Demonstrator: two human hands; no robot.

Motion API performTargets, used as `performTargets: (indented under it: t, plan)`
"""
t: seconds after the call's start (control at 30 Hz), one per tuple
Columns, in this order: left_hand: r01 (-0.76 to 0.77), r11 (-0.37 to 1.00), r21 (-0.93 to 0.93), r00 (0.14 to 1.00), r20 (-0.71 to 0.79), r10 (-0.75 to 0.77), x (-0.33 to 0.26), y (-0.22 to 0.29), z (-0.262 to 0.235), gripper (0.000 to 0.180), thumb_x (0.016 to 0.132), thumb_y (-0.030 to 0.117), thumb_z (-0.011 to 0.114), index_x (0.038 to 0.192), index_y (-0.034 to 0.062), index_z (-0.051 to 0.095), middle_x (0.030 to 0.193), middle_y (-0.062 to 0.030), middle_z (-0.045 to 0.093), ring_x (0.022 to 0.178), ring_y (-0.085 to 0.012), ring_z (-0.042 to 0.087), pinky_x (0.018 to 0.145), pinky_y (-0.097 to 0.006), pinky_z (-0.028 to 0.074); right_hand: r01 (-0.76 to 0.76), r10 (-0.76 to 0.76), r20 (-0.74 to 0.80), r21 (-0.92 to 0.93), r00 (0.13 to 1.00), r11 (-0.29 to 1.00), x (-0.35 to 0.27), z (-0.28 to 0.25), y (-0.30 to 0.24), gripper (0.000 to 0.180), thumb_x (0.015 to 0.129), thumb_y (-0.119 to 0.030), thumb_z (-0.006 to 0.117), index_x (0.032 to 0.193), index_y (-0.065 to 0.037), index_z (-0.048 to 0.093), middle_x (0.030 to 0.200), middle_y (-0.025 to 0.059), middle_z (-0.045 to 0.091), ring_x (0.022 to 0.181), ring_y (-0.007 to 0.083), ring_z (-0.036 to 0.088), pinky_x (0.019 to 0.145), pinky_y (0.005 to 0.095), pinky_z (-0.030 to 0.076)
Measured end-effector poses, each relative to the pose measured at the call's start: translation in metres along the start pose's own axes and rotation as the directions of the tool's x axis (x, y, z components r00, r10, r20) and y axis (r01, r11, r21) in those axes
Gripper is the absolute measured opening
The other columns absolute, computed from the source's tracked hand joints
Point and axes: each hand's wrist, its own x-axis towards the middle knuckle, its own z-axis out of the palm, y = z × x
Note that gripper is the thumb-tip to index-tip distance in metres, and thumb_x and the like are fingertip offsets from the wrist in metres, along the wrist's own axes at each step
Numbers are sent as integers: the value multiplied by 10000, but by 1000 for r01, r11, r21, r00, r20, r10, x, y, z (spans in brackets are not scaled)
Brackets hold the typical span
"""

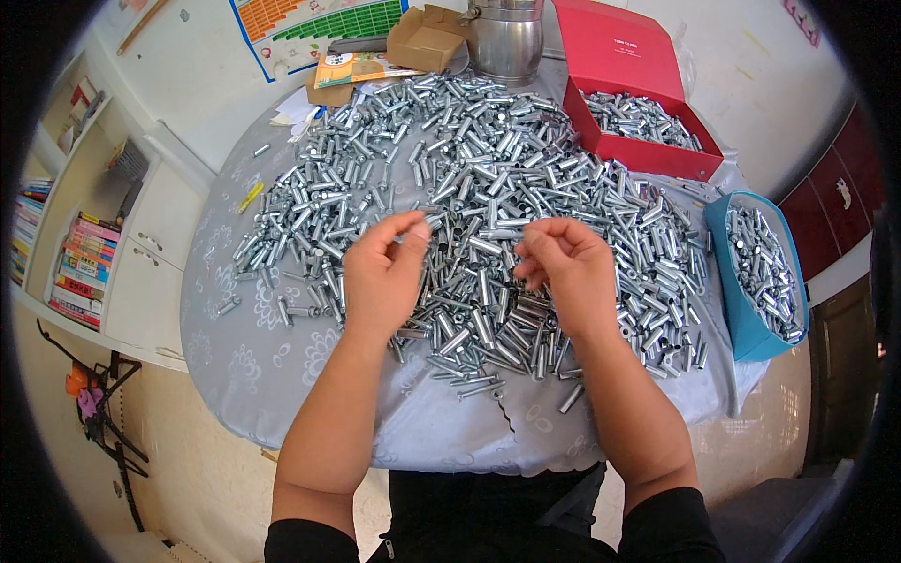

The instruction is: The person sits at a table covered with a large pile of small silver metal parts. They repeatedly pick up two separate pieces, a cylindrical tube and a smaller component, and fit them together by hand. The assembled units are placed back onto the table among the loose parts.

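A big heap of small silver metal tubes and bolts (488, 178) covers a round table with a grey patterned cloth (253, 366). My left hand (383, 272) hovers over the heap's near edge, thumb and forefinger pinched on one small metal piece. My right hand (563, 267) is beside it, to the right, fingers curled together; whether a piece sits inside them I cannot tell. The two hands are about a hand's width apart and do not touch.
An open red box (648, 150) with metal pieces stands at the back right, a blue tub (746, 319) full of them at the right edge. A steel pot (507, 42), cardboard boxes (427, 38) and papers lie at the back. A white bookshelf (84, 253) is on the left.
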Motion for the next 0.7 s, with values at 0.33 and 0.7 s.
performTargets:
  t: [0.33, 0.7]
  plan:
    - [-204, 612, 764, 976, 110, 188, 13, -7, -32, 295, 761, 123, 670, 1049, 63, 686, 1060, -120, 665, 1011, -324, 558, 907, -399, 439, 197, -184, -89, 173, 979, 965, 1, 3, 3, 357, 945, -38, 503, 1292, 30, 458, 1220, 176, 597, 854, 200, 679, 662, 257, 542]
    - [-151, 542, 827, 982, 62, 178, 16, -12, -39, 369, 733, 158, 671, 1078, 27, 655, 1151, -139, 611, 1115, -323, 501, 982, -414, 370, 143, -140, -35, 95, 990, 985, -3, 4, 5, 288, 935, -79, 542, 1202, 28, 532, 1113, 141, 644, 727, 135, 648, 587, 231, 505]
